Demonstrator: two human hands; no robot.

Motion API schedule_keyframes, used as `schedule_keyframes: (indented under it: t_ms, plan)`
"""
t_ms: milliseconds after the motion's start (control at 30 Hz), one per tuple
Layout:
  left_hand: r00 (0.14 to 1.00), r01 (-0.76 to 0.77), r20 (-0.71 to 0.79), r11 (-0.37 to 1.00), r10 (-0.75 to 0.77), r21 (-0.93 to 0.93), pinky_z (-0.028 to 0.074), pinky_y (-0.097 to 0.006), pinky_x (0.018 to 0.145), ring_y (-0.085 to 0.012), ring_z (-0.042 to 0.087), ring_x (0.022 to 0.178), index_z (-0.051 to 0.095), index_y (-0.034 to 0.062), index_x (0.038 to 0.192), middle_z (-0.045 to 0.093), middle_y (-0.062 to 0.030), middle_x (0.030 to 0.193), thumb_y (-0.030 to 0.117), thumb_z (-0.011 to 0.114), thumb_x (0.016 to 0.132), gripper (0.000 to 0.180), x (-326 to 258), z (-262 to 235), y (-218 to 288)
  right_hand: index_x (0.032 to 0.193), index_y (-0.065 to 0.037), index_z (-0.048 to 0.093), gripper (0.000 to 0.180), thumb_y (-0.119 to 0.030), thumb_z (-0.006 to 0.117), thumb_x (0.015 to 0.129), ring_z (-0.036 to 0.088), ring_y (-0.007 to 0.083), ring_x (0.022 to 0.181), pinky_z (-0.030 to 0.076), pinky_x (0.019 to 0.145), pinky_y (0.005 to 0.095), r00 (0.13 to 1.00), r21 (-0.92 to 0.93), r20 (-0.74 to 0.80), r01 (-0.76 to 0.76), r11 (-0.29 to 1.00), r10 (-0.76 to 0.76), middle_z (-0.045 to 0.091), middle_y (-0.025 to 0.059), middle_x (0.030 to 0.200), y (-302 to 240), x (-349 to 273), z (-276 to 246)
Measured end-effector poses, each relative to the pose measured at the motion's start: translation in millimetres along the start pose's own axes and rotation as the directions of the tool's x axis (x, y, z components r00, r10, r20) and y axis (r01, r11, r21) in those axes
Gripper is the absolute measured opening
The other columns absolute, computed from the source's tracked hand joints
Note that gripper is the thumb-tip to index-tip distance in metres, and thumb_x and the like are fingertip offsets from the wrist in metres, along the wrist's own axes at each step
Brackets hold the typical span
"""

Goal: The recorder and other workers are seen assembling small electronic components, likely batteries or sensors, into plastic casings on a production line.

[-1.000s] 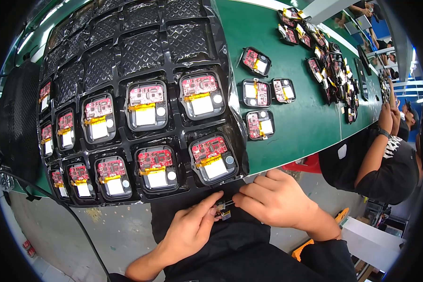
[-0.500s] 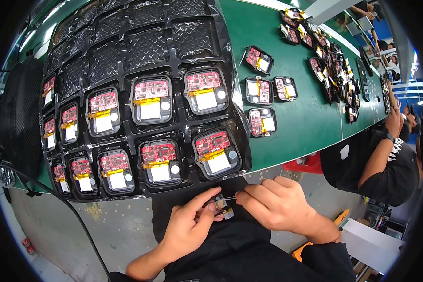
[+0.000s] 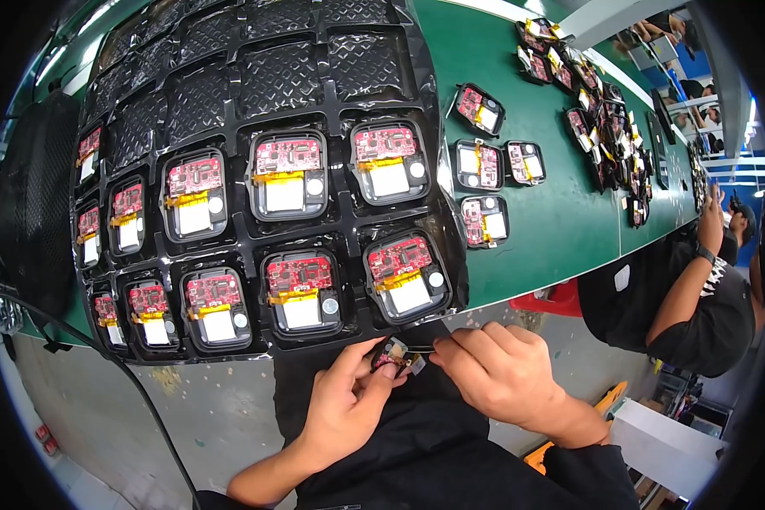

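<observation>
Over my lap, my left hand point(image 3: 348, 398) is closed on a small black device housing point(image 3: 393, 354) with a circuit board inside. Its thumb lies across the near side of the housing. A small pale part on the housing's right side sticks out toward my right hand point(image 3: 503, 374). That hand pinches a slim metal tool, seemingly tweezers point(image 3: 422, 349), whose tip reaches to the housing. My fingers hide most of the tool. Just beyond my hands is a black plastic tray point(image 3: 340, 223) with several open device housings point(image 3: 406, 276) showing red boards, yellow tape and white batteries.
On the green table point(image 3: 544, 229), a few loose housings point(image 3: 484, 221) lie right of the tray, with a large heap point(image 3: 608, 144) farther off. A co-worker in black point(image 3: 680, 297) sits at the right near a red stool point(image 3: 548, 297). A black cable point(image 3: 149, 408) hangs at the left.
The tray and table have shifted slightly to the right in view. The housing in my left hand has tilted, and the tool in my right hand stays close to it.
</observation>
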State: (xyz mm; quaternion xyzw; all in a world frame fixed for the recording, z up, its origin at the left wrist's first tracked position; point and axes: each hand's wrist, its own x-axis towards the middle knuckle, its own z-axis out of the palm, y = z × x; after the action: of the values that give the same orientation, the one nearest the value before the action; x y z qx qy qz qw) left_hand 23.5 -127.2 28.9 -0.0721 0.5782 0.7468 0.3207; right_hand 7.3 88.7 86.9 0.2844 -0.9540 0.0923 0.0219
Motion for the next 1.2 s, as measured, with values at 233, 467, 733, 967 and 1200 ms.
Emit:
schedule_keyframes:
  t_ms: [233,467,733,967,1200]
  plan:
    - [1.0,-0.022,0.009,0.998,0.023,-0.061,0.061,-0.042,0.096,-0.0238,0.07,0.107,0.044,-0.0062,0.145,0.07,-0.0182,0.114,0.0,0.052,0.105,0.041,2,-2,3,0.095,-0.007,0.071,0.022,-0.019,0.079,0.079,0.059,0.0128,0.064,0.044,0.049,0.0266,0.996,0.081,-0.068,-0.05,0.995,0.056,0.065,0.0005,0.087,1,0,10]
    - [1.0,-0.024,0.012,0.997,0.025,-0.078,0.061,-0.043,0.096,-0.024,0.07,0.108,0.044,-0.0073,0.143,0.07,-0.0187,0.115,0.001,0.052,0.105,0.039,2,-4,3,0.093,-0.008,0.072,0.022,-0.017,0.082,0.077,0.058,0.0137,0.062,0.043,0.048,0.0271,0.986,0.12,-0.149,-0.063,0.991,0.081,0.066,0.0006,0.085,1,-3,18]
    - [0.998,-0.058,0.024,0.993,0.06,-0.105,0.061,-0.043,0.096,-0.0237,0.07,0.108,0.044,-0.0064,0.144,0.07,-0.0181,0.116,0.0,0.05,0.105,0.039,2,-7,2,0.094,-0.006,0.072,0.021,-0.017,0.081,0.079,0.055,0.0126,0.061,0.04,0.048,0.0266,0.974,0.109,-0.224,-0.006,0.994,0.03,0.066,0.0009,0.086,3,-5,22]
    - [0.999,-0.035,-0.038,0.996,0.032,-0.086,0.061,-0.041,0.096,-0.0252,0.071,0.109,0.04,-0.0034,0.147,0.07,-0.0194,0.12,-0.002,0.049,0.105,0.043,4,1,3,0.095,-0.005,0.072,0.02,-0.017,0.079,0.08,0.053,0.0124,0.061,0.036,0.051,0.0269,0.975,-0.041,-0.219,-0.046,0.998,0.036,0.066,0.0011,0.087,-4,-3,12]
    - [0.999,-0.033,-0.007,0.998,0.033,-0.052,0.06,-0.042,0.097,-0.0258,0.07,0.11,0.039,-0.0028,0.148,0.069,-0.0197,0.122,-0.003,0.048,0.105,0.044,3,1,3,0.095,-0.005,0.072,0.02,-0.017,0.079,0.08,0.052,0.0123,0.06,0.036,0.052,0.0274,0.978,0.009,-0.205,-0.041,0.999,0.042,0.067,0.0014,0.087,-1,-4,15]
